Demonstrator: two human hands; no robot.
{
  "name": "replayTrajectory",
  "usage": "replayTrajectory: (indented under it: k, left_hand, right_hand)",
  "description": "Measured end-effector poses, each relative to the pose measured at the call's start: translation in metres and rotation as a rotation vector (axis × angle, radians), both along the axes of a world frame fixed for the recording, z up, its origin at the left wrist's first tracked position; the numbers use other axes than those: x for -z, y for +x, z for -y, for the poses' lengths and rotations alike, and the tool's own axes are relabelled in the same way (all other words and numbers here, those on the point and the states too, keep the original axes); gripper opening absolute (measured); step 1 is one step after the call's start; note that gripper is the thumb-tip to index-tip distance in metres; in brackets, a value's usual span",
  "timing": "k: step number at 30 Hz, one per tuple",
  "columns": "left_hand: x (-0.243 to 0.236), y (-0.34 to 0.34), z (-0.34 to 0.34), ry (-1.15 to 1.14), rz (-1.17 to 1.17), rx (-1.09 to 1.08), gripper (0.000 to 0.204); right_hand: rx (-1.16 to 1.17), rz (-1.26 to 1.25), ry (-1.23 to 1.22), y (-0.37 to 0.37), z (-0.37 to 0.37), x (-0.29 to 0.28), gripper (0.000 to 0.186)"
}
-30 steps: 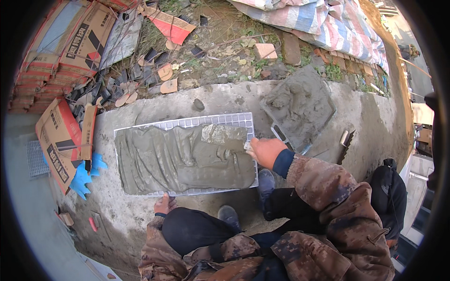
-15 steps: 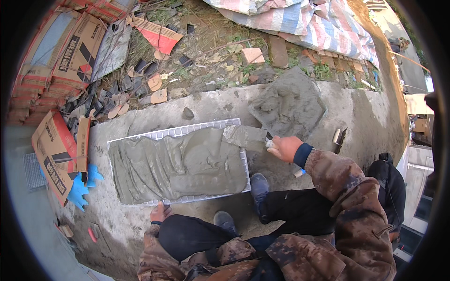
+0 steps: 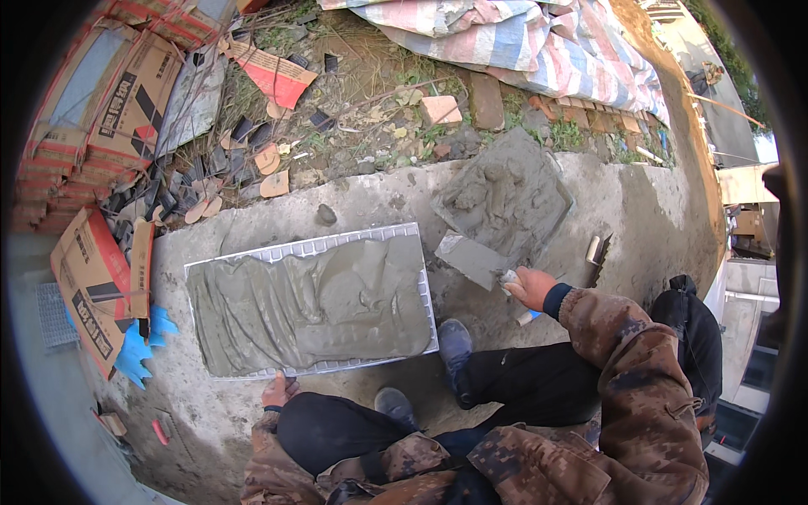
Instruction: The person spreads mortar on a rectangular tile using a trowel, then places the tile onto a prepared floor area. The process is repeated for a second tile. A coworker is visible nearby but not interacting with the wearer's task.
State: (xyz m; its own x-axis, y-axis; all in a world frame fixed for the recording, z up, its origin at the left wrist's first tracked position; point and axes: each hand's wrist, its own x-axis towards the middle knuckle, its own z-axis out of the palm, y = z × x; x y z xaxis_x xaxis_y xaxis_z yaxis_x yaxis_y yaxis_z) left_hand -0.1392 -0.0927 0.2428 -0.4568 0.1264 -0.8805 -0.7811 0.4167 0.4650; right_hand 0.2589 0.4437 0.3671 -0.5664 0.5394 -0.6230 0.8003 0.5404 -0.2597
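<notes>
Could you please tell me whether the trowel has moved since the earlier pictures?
Yes: the trowel moved rightward, off the white panel toward the mortar heap.

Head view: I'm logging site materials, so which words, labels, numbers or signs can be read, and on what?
I'm locating printed wording, not copying it.
Stacked red and brown cardboard boxes: large dark characters on a brown side.
Open red and brown cardboard carton, below them: large dark characters; smaller print unreadable.
Red and tan cardboard scrap: faint marks, too small to read.
Grey rectangular trowel, white gridded tray: no lettering visible.
</notes>
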Motion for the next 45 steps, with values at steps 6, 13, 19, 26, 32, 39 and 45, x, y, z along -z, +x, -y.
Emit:
replayTrajectory:
  k: [6,13,19,26,32,39,45]
  left_hand:
    - [-0.005,0.002,0.001,0.015,-0.01,-0.01,0.039]
    - [-0.012,0.006,-0.008,-0.018,-0.001,-0.06,0.038]
    - [-0.015,0.008,-0.01,0.0,0.05,-0.092,0.043]
    - [-0.002,0.015,-0.006,-0.003,0.023,-0.142,0.042]
    - [0.008,0.021,0.004,0.07,-0.074,-0.127,0.033]
    - [0.008,0.03,0.002,0.127,-0.086,-0.246,0.038]
    - [0.004,0.032,-0.002,0.14,-0.04,-0.277,0.038]
  right_hand:
    - [-0.269,-0.11,-0.021,-0.064,0.019,-0.015,0.046]
    - [-0.086,-0.345,-0.288,-0.2,0.106,0.019,0.049]
    - [-0.08,-0.382,-0.644,-0.245,0.165,0.034,0.051]
    - [-0.324,-0.256,-0.789,-0.287,0.196,0.026,0.055]
    - [-0.485,-0.273,-0.768,-0.305,0.224,0.027,0.051]
    - [-0.599,-0.203,-0.762,-0.302,0.205,0.014,0.049]
    - [-0.711,-0.161,-0.53,-0.282,0.179,-0.008,0.043]
